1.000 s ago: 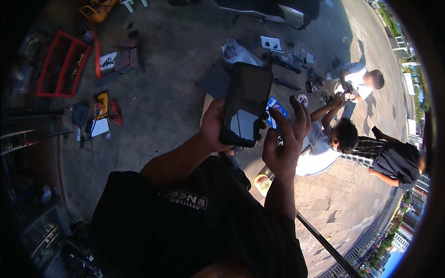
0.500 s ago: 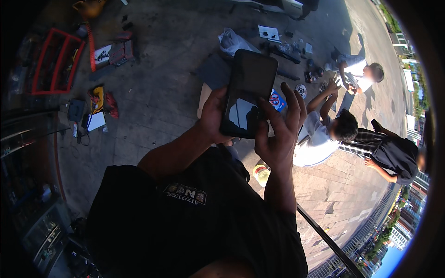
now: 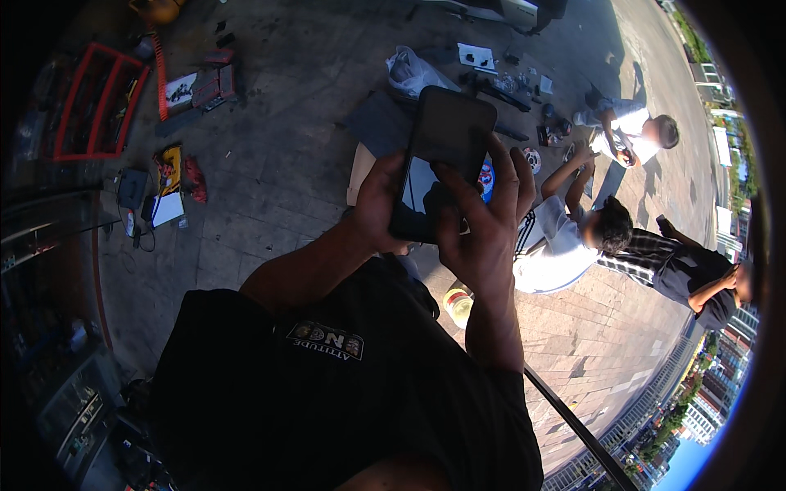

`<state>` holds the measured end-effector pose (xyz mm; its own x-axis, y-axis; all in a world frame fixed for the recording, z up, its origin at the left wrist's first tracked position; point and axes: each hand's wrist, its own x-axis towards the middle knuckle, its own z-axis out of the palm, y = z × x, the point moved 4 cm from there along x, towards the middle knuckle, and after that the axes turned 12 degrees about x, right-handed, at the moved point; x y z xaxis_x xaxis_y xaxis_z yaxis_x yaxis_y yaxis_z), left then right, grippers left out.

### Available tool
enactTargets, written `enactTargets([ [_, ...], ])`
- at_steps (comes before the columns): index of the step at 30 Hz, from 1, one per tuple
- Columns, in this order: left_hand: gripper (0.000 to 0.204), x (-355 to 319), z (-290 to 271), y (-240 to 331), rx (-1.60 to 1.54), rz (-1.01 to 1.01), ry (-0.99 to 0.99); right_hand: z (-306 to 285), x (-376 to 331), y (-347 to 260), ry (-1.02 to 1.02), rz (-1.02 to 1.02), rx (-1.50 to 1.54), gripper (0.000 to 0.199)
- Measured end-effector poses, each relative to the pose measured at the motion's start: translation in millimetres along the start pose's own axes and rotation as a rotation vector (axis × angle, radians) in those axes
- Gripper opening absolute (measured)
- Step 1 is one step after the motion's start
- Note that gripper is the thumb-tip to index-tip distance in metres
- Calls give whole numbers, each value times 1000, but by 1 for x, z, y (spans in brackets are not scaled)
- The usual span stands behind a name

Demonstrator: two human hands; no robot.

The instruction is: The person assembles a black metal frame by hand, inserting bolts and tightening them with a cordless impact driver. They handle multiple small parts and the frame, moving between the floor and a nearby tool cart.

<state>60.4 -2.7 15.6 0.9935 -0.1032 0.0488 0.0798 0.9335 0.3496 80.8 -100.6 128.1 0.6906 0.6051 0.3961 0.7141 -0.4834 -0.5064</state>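
Observation:
A black smartphone [image 3: 446,143] with a dark screen is held up in front of me in both hands. My left hand [image 3: 378,204] grips its lower left edge. My right hand [image 3: 485,221] wraps the lower right side, the thumb lying across the screen. Both forearms rise from my black shirt at the bottom of the view.
Below lies a paved floor with a red crate [image 3: 98,110], scattered tools [image 3: 168,176], a white bag [image 3: 409,72] and small parts [image 3: 512,82]. Three people crouch or sit at the right: one in white [image 3: 565,245], one in a checked shirt [image 3: 679,274], one farther off [image 3: 634,131].
The phone and both hands have risen and come nearer the camera. My right thumb has moved onto the screen.

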Motion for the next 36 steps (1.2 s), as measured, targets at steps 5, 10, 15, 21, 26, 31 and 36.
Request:
enactTargets([
  [5, 62, -1, 2, 3, -196, -55, -200, -17, -10, 11, 148, -45, 62, 31],
  [10, 70, -8, -22, 29, -104, -18, -102, -16, -46, 62, 219, 112, 136, 34],
  [15, 71, -21, -60, 49, 14, 27, 31, 15, -129, 137, 96, 478, 221, 29],
  [21, 68, -64, -108, 28, -12, 18, 370, 89, -250, 233, -125, 901, 421, 25],
  [26, 67, -88, -133, -18, -36, 26, 613, 132, -340, 329, -335, 1089, 473, 31],
  [31, 76, -80, -171, -96, -68, 56, 721, 199, -390, 482, -409, 1209, 501, 33],
  [36, 67, -44, -248, -223, -229, 70, 677, 330, -388, 676, -430, 1098, 268, 35],
])
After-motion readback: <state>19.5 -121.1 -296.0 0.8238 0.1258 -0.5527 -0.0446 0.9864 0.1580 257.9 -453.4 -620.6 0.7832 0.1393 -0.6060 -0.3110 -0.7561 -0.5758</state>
